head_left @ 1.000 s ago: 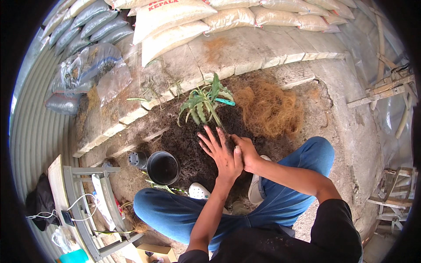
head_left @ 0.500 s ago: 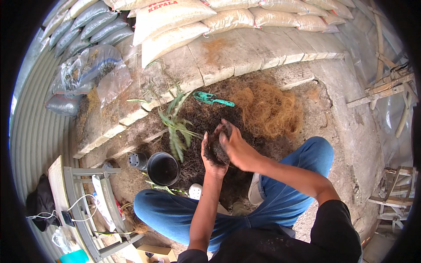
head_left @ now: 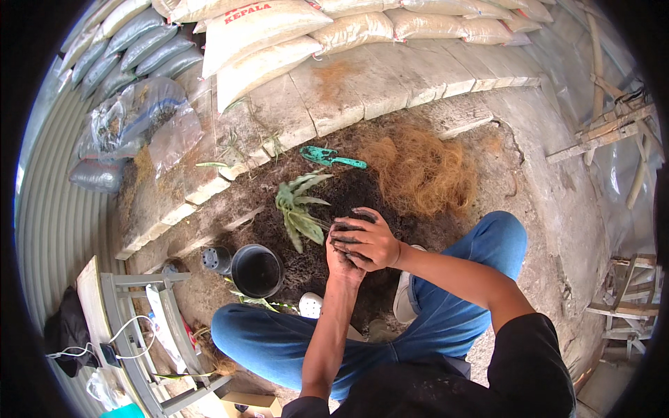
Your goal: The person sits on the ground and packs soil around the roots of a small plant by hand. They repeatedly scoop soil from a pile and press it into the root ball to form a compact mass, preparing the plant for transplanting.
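Concrete floor, stepped slabs and stacked sacks [head_left: 258, 31] along the far edge; a heap of dark soil [head_left: 348, 195] lies mid-floor with brown fibre [head_left: 425, 171] at its right edge. I sit at the near edge of the heap, knees apart. My left hand [head_left: 343, 258] and right hand [head_left: 366, 240] are pressed together over the soil, fingers curled and dirty, cupped round a clod that I judge to be soil; the right lies over the left, so what is inside is mostly hidden. A small green plant [head_left: 298, 209] lies on the heap just left of my hands, not touching them. A black pot [head_left: 256, 270] stands open at the heap's near-left edge, a smaller one [head_left: 214, 259] beside it. A green trowel [head_left: 331, 157] rests at the far edge. To do this well, I judge I should keep both palms sealed underneath, hold the load low, and keep clear of the leaves.
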`<state>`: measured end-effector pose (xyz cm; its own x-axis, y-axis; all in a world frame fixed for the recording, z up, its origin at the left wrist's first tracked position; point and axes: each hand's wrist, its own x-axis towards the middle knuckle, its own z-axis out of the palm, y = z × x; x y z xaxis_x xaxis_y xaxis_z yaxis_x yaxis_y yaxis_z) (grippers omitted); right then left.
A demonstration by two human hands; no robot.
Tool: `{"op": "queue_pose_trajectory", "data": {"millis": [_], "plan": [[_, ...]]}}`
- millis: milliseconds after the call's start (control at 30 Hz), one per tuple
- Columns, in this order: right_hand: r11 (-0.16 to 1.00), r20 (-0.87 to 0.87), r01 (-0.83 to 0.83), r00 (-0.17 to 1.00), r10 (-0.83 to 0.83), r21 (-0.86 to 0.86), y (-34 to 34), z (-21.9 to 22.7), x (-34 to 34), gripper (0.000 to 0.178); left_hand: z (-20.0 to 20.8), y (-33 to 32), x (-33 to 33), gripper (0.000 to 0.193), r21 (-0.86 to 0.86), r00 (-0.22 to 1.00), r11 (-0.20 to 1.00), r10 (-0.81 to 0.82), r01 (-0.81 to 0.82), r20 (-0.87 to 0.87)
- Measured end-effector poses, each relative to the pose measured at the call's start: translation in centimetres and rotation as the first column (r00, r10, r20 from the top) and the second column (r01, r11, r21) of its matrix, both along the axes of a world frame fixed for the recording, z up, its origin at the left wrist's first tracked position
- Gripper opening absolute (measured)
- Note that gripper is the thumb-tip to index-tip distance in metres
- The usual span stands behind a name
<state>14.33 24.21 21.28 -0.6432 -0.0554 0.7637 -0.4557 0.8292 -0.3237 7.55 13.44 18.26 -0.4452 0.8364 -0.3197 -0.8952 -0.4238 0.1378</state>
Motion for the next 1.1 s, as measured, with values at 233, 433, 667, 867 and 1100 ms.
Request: {"op": "queue_pose_trajectory", "data": {"millis": [233,433,667,867,1100], "plan": [[0.998,0.180,0.059,0.982,-0.054,-0.022,-0.5,-0.3,0.1,0.023,0.7,0.2,-0.3,0.030,-0.135,0.999,0.990,0.049,-0.048,0.002],[0.998,0.395,-0.004,0.918,0.027,-0.059,0.4,4.0,-0.8,0.058,6.4,-1.7,-3.8,0.049,-0.149,0.984,0.973,0.169,-0.176,-0.059],[0.958,0.456,0.082,0.889,0.055,-0.275,-0.3,5.0,-0.9,0.066,7.9,-2.6,-4.5,0.064,-0.054,0.982,0.986,0.150,-0.157,-0.116],[0.915,0.520,0.166,0.853,0.054,-0.367,1.0,5.4,-1.0,0.066,7.4,-3.1,-4.6,0.060,-0.030,0.995,0.997,0.065,-0.067,-0.070],[0.785,0.418,0.156,0.898,0.141,-0.600,1.7,5.2,-1.3,0.055,8.6,-2.6,-4.0,0.058,-0.083,0.996,0.993,0.084,-0.087,-0.043]]}}
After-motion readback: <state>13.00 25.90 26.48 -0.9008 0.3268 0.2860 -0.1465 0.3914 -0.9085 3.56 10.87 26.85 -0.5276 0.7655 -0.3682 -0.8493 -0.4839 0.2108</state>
